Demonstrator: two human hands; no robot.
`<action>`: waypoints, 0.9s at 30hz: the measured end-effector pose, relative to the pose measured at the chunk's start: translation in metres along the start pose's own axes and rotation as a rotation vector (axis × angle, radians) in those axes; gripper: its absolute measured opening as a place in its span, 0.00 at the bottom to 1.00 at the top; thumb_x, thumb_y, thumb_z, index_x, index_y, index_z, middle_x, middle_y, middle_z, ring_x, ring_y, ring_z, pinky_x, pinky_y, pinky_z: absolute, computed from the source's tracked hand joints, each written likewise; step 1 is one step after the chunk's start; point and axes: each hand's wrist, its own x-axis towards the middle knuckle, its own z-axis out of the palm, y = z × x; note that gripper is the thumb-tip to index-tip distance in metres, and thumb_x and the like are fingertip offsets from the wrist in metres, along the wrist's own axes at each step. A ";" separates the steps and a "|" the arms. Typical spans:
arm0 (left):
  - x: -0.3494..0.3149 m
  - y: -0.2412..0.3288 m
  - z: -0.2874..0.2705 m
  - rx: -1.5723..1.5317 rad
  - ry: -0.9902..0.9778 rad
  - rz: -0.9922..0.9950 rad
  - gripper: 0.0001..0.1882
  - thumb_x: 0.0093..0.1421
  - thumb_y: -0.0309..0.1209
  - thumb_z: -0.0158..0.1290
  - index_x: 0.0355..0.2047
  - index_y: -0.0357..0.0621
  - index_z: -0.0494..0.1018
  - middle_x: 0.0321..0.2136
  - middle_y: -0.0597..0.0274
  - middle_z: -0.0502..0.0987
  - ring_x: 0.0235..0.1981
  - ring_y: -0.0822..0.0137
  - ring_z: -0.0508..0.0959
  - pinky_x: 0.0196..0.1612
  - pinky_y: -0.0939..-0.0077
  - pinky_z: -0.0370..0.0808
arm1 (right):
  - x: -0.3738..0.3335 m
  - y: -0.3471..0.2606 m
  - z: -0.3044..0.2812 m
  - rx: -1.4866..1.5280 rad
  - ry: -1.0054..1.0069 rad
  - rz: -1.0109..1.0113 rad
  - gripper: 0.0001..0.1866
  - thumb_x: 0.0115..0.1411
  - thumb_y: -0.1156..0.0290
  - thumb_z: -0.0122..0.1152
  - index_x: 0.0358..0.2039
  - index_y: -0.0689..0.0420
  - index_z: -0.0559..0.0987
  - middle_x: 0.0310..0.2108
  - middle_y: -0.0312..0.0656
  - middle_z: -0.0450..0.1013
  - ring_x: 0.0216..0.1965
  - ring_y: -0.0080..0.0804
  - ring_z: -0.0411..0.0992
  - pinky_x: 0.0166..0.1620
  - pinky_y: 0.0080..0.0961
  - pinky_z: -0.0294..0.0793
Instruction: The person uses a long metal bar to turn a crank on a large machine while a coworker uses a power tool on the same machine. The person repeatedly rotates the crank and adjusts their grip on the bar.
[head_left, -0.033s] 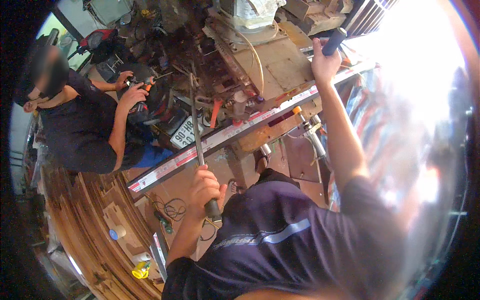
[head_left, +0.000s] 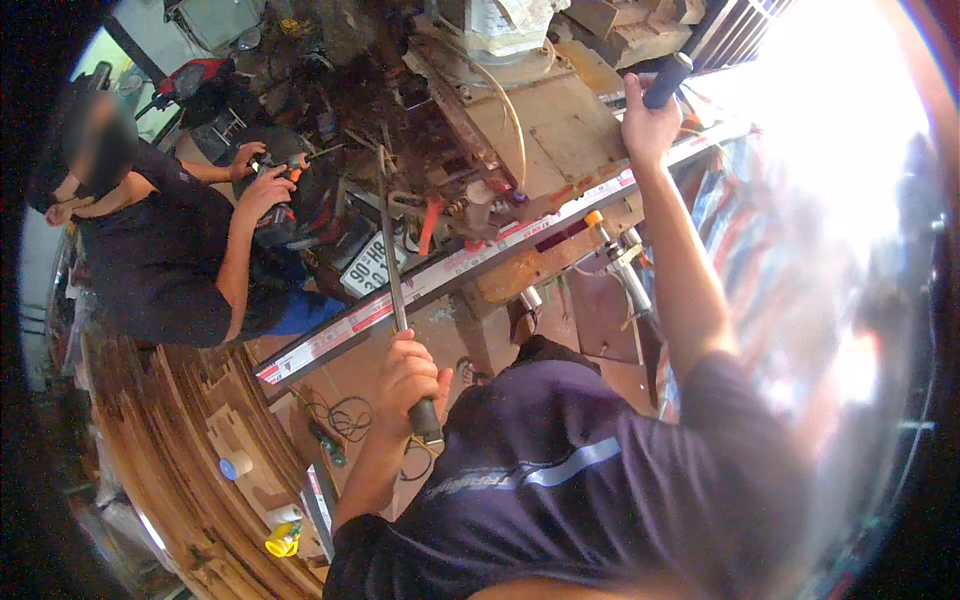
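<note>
Evidently, a slim metal rod (head_left: 390,232) is being held by the left hand (head_left: 410,382), whose fingers are being wrapped round it just above a dark grip (head_left: 428,420) at its lower end. From that hand its long axis is running up and slightly left, and a long bar with red-and-white film (head_left: 505,246) is being crossed by it in this view; whether the two are touching cannot be told. The bar is lying aslant, rising to the right. Well apart, a black handle (head_left: 668,82) is being gripped by the right hand (head_left: 652,128), closed narrowly about it, while the bar's right part is being overlapped by that forearm. The rod is being reached by the left hand alone. At the top, a pale bucket-like body (head_left: 502,42) is being partly covered by a loose sheet; its contents cannot be made out. At the left, a drill (head_left: 295,170) is being held by a co-worker (head_left: 150,255).
</note>
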 end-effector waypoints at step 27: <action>0.008 0.007 0.002 0.109 -0.002 -0.007 0.20 0.52 0.13 0.68 0.24 0.49 0.69 0.28 0.63 0.76 0.37 0.57 0.81 0.68 0.42 0.74 | 0.007 0.010 -0.001 0.141 -0.061 0.010 0.18 0.66 0.58 0.75 0.38 0.63 0.86 0.32 0.48 0.84 0.36 0.41 0.83 0.47 0.38 0.80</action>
